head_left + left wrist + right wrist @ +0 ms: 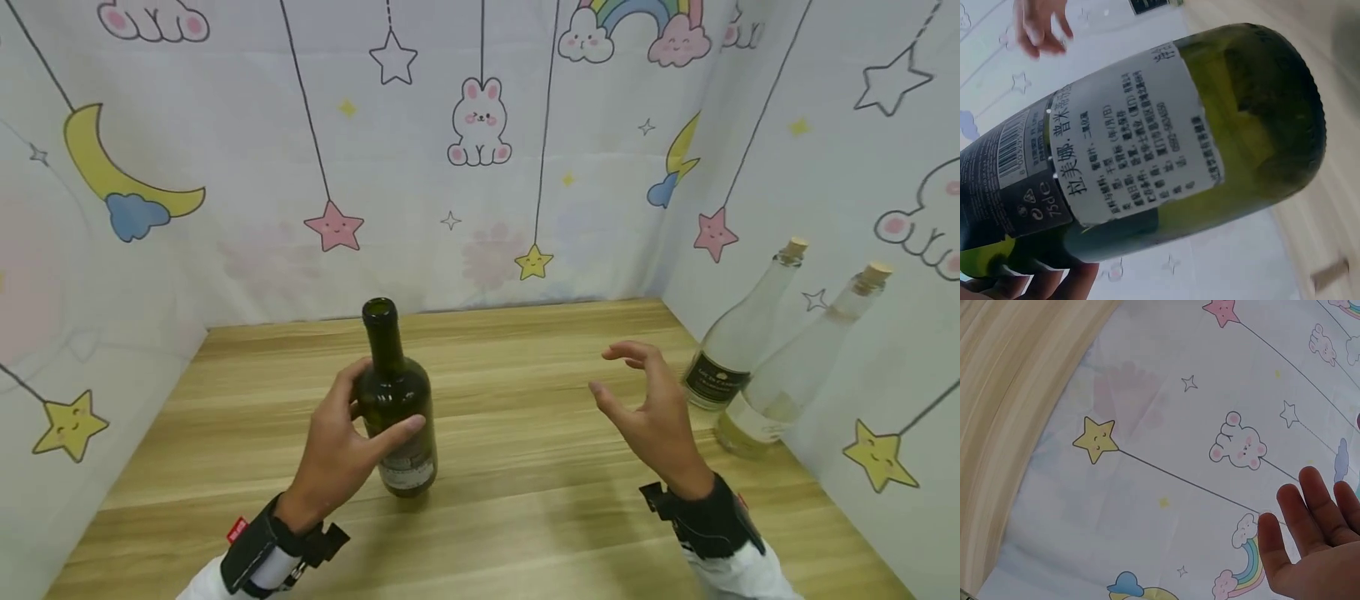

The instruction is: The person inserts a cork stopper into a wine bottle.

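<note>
A dark green wine bottle (395,392), its mouth uncorked, is upright in my left hand (335,450), the thumb across its near side and the fingers around its far left side. The left wrist view shows the bottle's printed white label (1129,134) and green glass base close up, with fingertips (1075,281) curled at the lower edge. My right hand (656,417) is raised over the right part of the table, thumb and fingers apart, holding nothing. In the right wrist view its fingers (1307,512) are loosely bent before the curtain.
Two clear bottles with cork stoppers stand at the table's right side: one with a black label (716,379), one with a pale label (757,417). A white curtain with cartoon prints (420,183) encloses the back and sides of the wood-grain table (517,433).
</note>
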The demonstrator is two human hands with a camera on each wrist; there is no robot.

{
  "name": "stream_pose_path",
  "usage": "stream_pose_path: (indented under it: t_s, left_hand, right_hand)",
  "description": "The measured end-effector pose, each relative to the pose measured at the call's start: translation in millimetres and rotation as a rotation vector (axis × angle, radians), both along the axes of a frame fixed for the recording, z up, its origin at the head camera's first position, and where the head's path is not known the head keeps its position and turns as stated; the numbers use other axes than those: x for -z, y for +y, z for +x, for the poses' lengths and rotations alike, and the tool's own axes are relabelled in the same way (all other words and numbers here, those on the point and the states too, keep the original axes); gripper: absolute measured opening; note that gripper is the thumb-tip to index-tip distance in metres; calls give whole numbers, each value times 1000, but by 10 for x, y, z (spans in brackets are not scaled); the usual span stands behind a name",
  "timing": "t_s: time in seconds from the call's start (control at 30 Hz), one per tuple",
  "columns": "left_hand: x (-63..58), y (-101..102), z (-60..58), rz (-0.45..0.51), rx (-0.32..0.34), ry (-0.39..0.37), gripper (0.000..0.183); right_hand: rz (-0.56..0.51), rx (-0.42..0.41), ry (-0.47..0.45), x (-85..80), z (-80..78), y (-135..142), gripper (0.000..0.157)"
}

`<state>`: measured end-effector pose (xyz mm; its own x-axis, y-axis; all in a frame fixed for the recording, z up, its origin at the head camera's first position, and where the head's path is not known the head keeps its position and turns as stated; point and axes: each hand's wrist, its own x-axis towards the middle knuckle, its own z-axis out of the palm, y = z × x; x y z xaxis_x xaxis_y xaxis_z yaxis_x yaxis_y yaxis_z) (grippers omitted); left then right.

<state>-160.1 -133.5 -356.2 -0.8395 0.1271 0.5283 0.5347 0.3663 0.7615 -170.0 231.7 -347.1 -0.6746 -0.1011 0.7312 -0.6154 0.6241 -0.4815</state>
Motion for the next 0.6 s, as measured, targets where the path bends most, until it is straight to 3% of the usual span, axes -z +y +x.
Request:
stream_pose_path:
  t_s: [0.23,0.6]
  left_hand:
    - [83,321,74,20,144,-83,83]
    - [183,583,141,23,257,-166,84]
  right_hand:
    - [57,-76,-53,28,-124,-220,51]
    - [99,-144,-97,87,-195,-382,52]
